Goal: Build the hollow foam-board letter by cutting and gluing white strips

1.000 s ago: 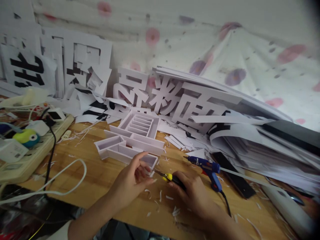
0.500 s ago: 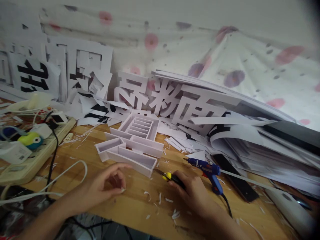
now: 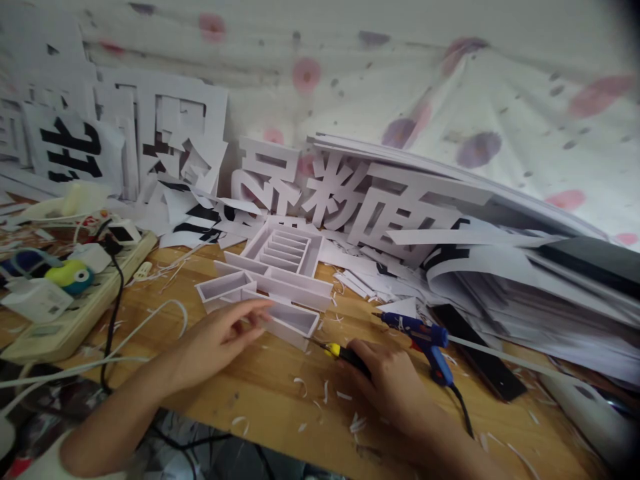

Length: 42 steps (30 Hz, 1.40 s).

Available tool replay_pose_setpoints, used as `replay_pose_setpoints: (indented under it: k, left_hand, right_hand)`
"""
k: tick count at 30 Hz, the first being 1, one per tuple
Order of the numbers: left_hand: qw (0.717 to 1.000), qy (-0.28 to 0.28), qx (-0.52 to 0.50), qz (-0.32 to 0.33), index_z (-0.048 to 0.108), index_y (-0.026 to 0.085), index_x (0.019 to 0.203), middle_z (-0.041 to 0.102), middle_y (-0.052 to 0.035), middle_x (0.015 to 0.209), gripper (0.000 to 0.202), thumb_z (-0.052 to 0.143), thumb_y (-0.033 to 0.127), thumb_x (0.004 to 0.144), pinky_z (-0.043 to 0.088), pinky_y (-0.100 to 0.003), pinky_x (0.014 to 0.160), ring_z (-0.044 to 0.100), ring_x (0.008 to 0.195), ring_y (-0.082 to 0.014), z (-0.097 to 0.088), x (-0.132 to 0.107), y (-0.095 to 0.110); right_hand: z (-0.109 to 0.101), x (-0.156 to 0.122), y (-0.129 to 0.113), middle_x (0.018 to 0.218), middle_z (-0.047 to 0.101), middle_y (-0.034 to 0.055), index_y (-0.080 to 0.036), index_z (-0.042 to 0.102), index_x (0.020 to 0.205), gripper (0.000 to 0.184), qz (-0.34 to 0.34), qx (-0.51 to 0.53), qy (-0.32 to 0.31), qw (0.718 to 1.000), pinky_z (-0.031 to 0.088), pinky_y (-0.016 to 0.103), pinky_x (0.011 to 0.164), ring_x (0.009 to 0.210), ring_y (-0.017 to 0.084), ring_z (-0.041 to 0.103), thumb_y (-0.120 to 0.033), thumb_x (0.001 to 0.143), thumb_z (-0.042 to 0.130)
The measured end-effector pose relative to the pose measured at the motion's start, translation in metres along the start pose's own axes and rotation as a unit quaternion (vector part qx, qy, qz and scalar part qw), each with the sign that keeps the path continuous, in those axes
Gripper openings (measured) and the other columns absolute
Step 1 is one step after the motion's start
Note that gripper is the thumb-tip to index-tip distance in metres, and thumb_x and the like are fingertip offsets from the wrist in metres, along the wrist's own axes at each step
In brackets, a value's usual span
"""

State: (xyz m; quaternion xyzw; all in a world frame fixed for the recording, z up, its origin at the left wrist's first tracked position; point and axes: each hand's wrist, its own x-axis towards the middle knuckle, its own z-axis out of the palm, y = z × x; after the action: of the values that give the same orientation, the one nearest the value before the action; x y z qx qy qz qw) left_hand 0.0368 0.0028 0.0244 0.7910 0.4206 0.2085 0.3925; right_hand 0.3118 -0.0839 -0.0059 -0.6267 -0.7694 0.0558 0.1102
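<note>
My left hand [image 3: 227,340] is at the front wall of a white box-sided character [image 3: 290,333], its fingers stretched toward it and the thumb apart. Whether the fingertips press on the wall or just hover by it, I cannot tell. A yellow-and-black utility knife [image 3: 345,357] is gripped in my right hand [image 3: 395,383], the blade pointing left, close to the character's front right corner. The character lies on the wooden table [image 3: 280,407], with raised walls and several narrow compartments.
A blue glue gun [image 3: 420,340] with a white glue stick lies right of my right hand, beside a black phone [image 3: 480,353]. Flat white cut-out characters [image 3: 330,190] lean behind. On the left are a power strip [image 3: 85,313] and cables. White shavings [image 3: 357,423] dot the table.
My left hand has moved up and right to the character's front wall, its fingers straightening. A white curl now lies near the table's front edge. The knife stays in my right hand.
</note>
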Motion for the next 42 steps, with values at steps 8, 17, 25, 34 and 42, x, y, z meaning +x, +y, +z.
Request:
replay_pose_setpoints:
  k: [8, 17, 25, 34, 42]
  left_hand:
    - [0.975, 0.072, 0.122, 0.173, 0.058, 0.023, 0.112, 0.071, -0.0003, 0.093, 0.028, 0.055, 0.016, 0.085, 0.052, -0.027, 0.069, 0.065, 0.080, -0.0153, 0.033, 0.056, 0.012]
    - [0.952, 0.135, 0.181, 0.206, 0.054, 0.021, 0.117, 0.066, -0.0044, 0.096, 0.041, 0.066, 0.032, 0.080, 0.045, -0.040, 0.085, 0.056, 0.095, -0.0241, 0.043, 0.066, -0.009]
    - [0.957, 0.117, 0.174, 0.202, 0.049, 0.024, 0.121, 0.067, -0.0016, 0.099, 0.043, 0.065, 0.028, 0.082, 0.047, -0.037, 0.083, 0.061, 0.094, -0.0214, 0.046, 0.067, -0.010]
    - [0.958, 0.112, 0.169, 0.205, 0.049, 0.024, 0.120, 0.066, -0.0012, 0.098, 0.042, 0.065, 0.027, 0.082, 0.047, -0.036, 0.083, 0.059, 0.097, -0.0212, 0.044, 0.067, -0.009]
    - [0.959, 0.107, 0.165, 0.202, 0.050, 0.022, 0.120, 0.066, -0.0026, 0.099, 0.042, 0.065, 0.026, 0.081, 0.047, -0.037, 0.084, 0.058, 0.098, -0.0217, 0.044, 0.067, -0.008]
  right_hand:
    - [0.004, 0.001, 0.001, 0.069, 0.067, -0.0001, -0.021, 0.056, 0.080, 0.014, -0.007, -0.003, 0.052, 0.999, 0.033, 0.026, 0.054, 0.060, 0.018, 0.062, -0.029, 0.090, 0.051]
    - [0.003, 0.003, -0.004, 0.069, 0.066, 0.0002, -0.021, 0.053, 0.076, 0.016, -0.018, -0.048, 0.016, 0.999, 0.031, 0.027, 0.053, 0.060, 0.018, 0.062, -0.030, 0.090, 0.052]
    - [0.001, 0.002, -0.005, 0.073, 0.068, 0.0010, -0.021, 0.056, 0.080, 0.009, -0.006, -0.072, 0.006, 0.997, 0.032, 0.027, 0.054, 0.063, 0.019, 0.064, -0.025, 0.088, 0.055]
    - [0.000, 0.006, -0.006, 0.071, 0.068, 0.0004, -0.021, 0.056, 0.078, 0.012, -0.010, -0.089, -0.016, 0.996, 0.029, 0.027, 0.051, 0.060, 0.018, 0.063, -0.026, 0.089, 0.053]
    - [0.008, 0.001, -0.004, 0.071, 0.066, -0.0001, -0.021, 0.056, 0.077, 0.017, -0.023, -0.096, -0.018, 0.995, 0.030, 0.027, 0.051, 0.061, 0.018, 0.063, -0.031, 0.091, 0.053]
